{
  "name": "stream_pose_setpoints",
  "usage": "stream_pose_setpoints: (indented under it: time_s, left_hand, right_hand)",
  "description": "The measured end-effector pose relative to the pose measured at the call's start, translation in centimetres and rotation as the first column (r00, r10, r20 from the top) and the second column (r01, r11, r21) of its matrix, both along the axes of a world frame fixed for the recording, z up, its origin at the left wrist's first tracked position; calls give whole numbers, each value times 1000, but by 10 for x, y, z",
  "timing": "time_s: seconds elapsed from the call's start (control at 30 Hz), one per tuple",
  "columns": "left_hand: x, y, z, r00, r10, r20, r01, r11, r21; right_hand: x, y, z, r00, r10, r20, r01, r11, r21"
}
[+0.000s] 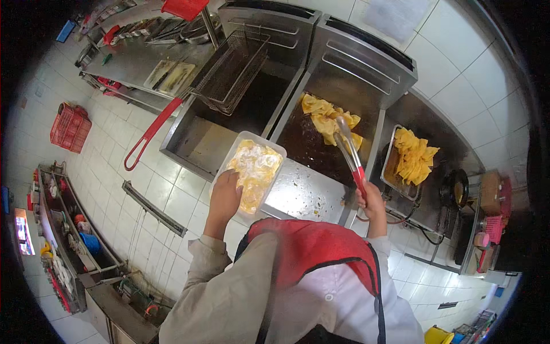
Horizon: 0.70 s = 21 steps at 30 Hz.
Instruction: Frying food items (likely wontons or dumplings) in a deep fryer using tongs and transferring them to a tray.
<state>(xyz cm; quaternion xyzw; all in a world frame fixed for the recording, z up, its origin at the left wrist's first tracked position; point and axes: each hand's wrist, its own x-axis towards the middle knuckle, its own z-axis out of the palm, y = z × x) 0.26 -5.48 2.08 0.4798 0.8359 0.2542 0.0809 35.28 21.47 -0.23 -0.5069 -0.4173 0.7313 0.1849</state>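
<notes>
My right hand (372,198) is closed on the red handle of metal tongs (350,150). The tongs' tips touch a cluster of yellow folded dough pieces (326,118) in the dark oil of the right fryer (296,142). My left hand (226,192) lies at the left side of a clear plastic container (276,151), its fingers over the floured yellow dough pieces (253,163) inside. Whether it grips the container or a piece, I cannot tell. The container stands at the front edge of the fryers. Right of the fryer, a metal tray (385,170) holds fried yellow pieces (414,157).
A wire fryer basket (232,71) with a red handle (157,124) rests across the left fryer (206,144), its handle jutting over the floor. A black pan (455,189) lies at the right. A steel table (124,64) with cutting boards (178,79) stands back left.
</notes>
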Motion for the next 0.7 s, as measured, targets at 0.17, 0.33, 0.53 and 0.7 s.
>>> stream_pose_setpoints:
  time_s: [0.17, 0.33, 0.53, 0.7]
  left_hand:
    - [0, 13, -10, 981, -140, -133, 121, 982, -142]
    - [-2, 9, -13, 981, -72, -180, 49, 991, -126]
    - [-11, 9, -8, 997, -18, -74, -2, 966, -257]
    - [-26, 5, -14, 989, -76, -124, 28, 936, -350]
  right_hand:
    - [14, -39, 4, 849, -104, -518, -77, 945, -317]
    - [9, -80, 13, 906, -23, -423, -73, 975, -209]
    - [20, -62, -7, 863, -92, -496, -80, 946, -315]
    - [14, -57, 6, 921, 5, -389, -88, 977, -196]
